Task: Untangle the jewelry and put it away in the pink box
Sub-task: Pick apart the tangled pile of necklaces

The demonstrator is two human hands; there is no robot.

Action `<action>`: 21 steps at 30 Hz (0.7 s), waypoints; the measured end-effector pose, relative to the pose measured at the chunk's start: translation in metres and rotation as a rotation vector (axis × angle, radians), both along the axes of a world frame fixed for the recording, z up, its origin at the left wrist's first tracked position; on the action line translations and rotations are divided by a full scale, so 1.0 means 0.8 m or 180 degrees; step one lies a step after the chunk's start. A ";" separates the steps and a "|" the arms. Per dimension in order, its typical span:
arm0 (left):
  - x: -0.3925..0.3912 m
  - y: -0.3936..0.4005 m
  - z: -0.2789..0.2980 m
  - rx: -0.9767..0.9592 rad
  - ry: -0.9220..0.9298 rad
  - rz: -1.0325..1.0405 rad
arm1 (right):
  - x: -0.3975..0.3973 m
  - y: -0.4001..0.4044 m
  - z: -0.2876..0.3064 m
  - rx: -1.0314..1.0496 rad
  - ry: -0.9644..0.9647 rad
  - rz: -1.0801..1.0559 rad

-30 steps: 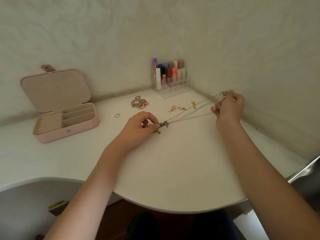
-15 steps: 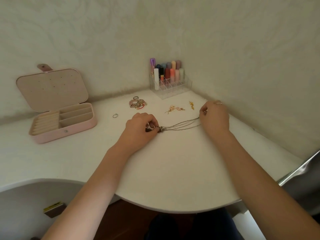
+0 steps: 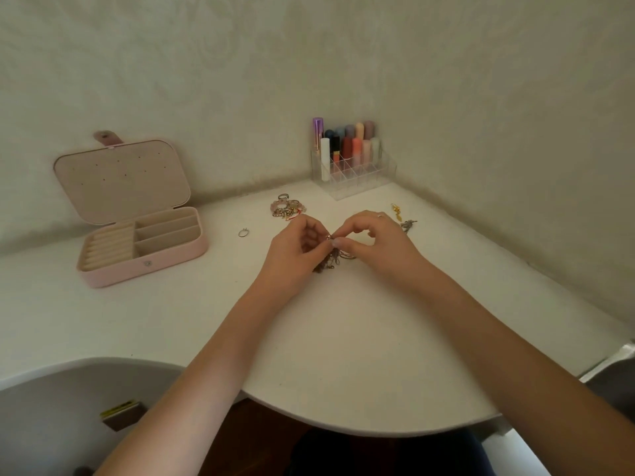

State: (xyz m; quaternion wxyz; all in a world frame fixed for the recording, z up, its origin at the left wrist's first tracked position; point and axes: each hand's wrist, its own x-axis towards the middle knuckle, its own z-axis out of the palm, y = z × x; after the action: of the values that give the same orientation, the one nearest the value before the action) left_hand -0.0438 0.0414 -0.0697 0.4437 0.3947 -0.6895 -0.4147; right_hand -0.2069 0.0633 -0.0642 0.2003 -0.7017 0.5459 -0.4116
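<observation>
chain (image 3: pixel 330 261) hung bunched between and just below both hands, over the table (image 3: pixel 343 338) | left hand (image 3: pixel 292 249) and right hand (image 3: pixel 371 242) each pinched its top end | judged light, limp, snag-prone: best held at clasp | pink box (image 3: pixel 144 266) open, well left of the hands

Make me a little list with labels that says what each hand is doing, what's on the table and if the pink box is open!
left hand: pinches the chain
right hand: pinches the same chain, fingertips meeting the left hand's
chain: bunched between the hands, hanging onto the table
pink box: open, lid up; no jewelry visible inside
ring: lies alone between box and hands
bracelet pile: behind the hands
gold earring: right of the hands
lipstick rack: in the corner
</observation>
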 end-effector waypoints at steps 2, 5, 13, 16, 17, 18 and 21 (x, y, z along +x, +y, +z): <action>0.000 -0.001 0.001 0.0020 0.0072 0.0002 | -0.001 0.000 0.002 0.0202 -0.0135 0.0087; 0.003 -0.002 0.003 0.0135 0.0200 -0.0109 | -0.003 -0.002 -0.001 0.0408 -0.0243 0.0098; 0.005 -0.004 0.006 0.0174 0.0224 -0.0166 | -0.005 0.001 0.006 0.0488 -0.0937 0.0168; 0.004 -0.004 0.007 0.0285 0.0170 -0.0098 | -0.004 -0.001 0.008 0.0682 -0.1492 0.0091; 0.004 -0.003 0.008 0.0320 0.0138 -0.0083 | -0.004 -0.001 0.010 0.0697 -0.1681 0.0079; 0.003 -0.003 0.008 0.0326 0.0101 -0.0088 | -0.004 -0.001 0.012 0.0702 -0.1847 0.0098; 0.002 -0.001 0.009 0.0275 -0.0013 -0.0086 | -0.004 0.002 0.014 0.0743 -0.2060 0.0236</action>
State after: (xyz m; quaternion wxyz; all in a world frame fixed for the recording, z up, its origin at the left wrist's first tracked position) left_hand -0.0422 0.0410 -0.0625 0.4191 0.4050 -0.6771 -0.4493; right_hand -0.2100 0.0650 -0.0529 0.4568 -0.5265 0.4716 -0.5400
